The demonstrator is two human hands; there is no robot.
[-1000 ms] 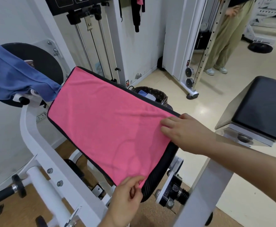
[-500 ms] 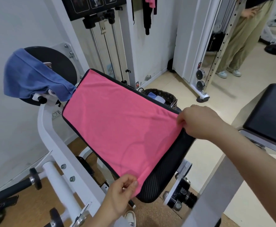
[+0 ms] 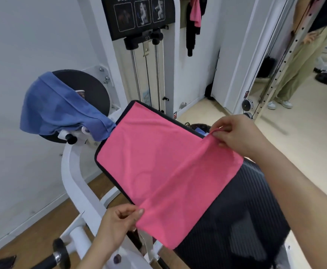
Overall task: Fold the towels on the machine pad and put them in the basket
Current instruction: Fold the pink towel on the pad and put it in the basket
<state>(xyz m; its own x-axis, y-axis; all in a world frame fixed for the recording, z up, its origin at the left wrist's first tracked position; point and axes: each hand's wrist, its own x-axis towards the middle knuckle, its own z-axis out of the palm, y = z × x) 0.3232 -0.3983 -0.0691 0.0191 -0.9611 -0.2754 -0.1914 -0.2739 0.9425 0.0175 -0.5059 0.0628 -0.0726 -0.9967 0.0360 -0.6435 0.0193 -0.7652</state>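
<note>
Pink towel (image 3: 168, 167) spread on the tilted black machine pad (image 3: 246, 220), covering its upper part; the ribbed lower part of the pad is bare, below the right fingers. Left hand (image 3: 118, 224) pinches the towel's near-left edge, thumb on top, other fingers (image 3: 123, 214) curled under. Right hand (image 3: 238, 134) pinches the far-right corner between thumb and fingers (image 3: 216, 135), that corner raised off the pad. A fold ridge runs through the cloth from one set of fingers to the other; the part past the ridge lies flat. Basket (image 3: 199, 125) just beyond the right fingers, mostly hidden behind the pad's edge, something blue inside. Blue towel (image 3: 61, 109) draped over the machine's round black disc, up and left of the left fingers, its tip touching the pad's top-left corner.
</note>
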